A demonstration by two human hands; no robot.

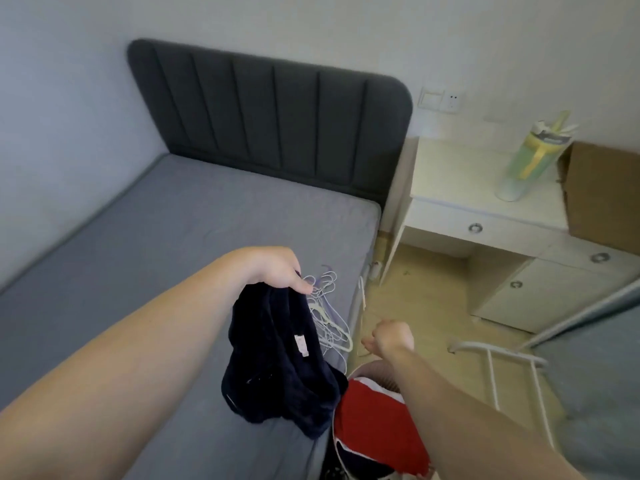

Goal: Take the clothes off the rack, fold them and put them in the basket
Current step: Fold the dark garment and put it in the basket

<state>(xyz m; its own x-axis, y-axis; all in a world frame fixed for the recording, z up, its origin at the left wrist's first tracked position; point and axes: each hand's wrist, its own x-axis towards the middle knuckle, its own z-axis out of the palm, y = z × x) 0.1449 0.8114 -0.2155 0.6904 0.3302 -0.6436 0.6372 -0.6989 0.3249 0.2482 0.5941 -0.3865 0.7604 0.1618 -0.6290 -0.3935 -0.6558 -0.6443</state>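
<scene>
The left hand (pixel 277 268) grips a navy garment (pixel 277 368) by its top. It hangs lengthwise over the bed (pixel 138 254), hem just beside the basket (pixel 381 374). The right hand (pixel 393 337), fingers curled, hovers just beyond the basket, and whether it holds anything is unclear.

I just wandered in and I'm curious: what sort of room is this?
Probably a bedroom: a bed with a padded dark headboard, a white bedside table with drawers, and clothes hangers lying on the bed beside the dark garment the left hand holds.
</scene>
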